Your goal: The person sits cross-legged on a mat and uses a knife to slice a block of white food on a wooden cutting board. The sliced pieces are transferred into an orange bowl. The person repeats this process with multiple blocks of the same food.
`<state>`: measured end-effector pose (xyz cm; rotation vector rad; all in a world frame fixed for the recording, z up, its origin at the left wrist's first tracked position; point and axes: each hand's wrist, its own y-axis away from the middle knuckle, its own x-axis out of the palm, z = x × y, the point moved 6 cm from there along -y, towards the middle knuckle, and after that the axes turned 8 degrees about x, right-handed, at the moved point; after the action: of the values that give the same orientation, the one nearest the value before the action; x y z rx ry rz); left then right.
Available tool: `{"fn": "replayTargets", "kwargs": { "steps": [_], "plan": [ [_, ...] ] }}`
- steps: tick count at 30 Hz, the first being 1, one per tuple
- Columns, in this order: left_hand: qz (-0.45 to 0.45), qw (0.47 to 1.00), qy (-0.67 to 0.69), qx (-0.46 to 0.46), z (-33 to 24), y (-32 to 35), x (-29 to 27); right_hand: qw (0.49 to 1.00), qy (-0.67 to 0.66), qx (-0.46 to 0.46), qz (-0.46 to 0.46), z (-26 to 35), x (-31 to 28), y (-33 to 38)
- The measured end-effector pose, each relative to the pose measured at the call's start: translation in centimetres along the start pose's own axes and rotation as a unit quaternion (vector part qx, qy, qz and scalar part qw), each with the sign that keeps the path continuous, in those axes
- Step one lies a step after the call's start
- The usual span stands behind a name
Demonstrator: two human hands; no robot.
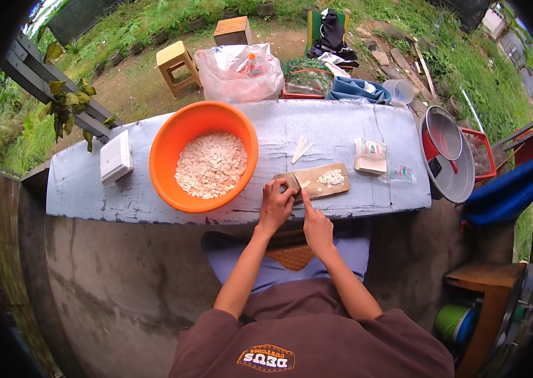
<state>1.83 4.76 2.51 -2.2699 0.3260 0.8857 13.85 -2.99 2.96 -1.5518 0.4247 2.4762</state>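
A small wooden cutting board (322,190) lies near the table's front edge, with a pile of small pale chopped pieces (331,179) on its right part. My left hand (275,205) is closed at the board's left end around what looks like a knife with a dark handle (283,186); its blade is mostly hidden. Beside it, my right hand (318,228) stretches its index finger to the board by a few pale bits (305,184), the other fingers curled. Left of my hands stands an orange basin (164,179) holding many similar pale pieces. Several pale sticks (301,150) lie beyond the board.
A white lidded box (116,157) sits at the table's left. Packaged pale blocks (370,155) and a clear packet (401,173) lie right of the board. Past the far edge are a plastic bag (241,72) and yellow stool (177,63). Grey basins (458,173) stand at the right.
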Motion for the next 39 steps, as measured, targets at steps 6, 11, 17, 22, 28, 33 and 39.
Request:
{"fn": "replayTargets", "kwargs": {
  "steps": [6,11,17,22,28,33,39],
  "plan": [
    [0.014,1.0,0.02,-0.011,0.4,0.6,-0.3,1.0,-0.023,-0.019,-0.003,0.8,-0.5,-0.5],
    [0.018,0.999,0.038,-0.031,0.1,0.6,-0.3,1.0,-0.017,-0.01,-0.006,0.2,0.6,0.1],
    [-0.002,1.0,0.014,-0.023,0.7,1.3,-0.5,0.999,-0.019,-0.041,-0.009,1.2,-0.5,0.1],
    [-0.005,1.0,-0.003,-0.014,0.5,1.2,-0.7,0.999,-0.028,-0.025,0.024,1.2,0.5,-0.1],
    [-0.012,0.999,-0.017,-0.03,0.9,1.6,-0.7,0.998,-0.042,-0.04,0.031,1.7,-0.1,0.2],
    [-0.023,0.999,-0.03,-0.031,0.7,1.7,-0.9,0.998,-0.043,-0.029,0.043,1.5,0.7,0.1],
    [-0.031,0.997,-0.054,-0.036,0.9,2.2,-1.1,0.997,-0.055,-0.046,0.026,2.2,0.0,0.5]
  ]
}}
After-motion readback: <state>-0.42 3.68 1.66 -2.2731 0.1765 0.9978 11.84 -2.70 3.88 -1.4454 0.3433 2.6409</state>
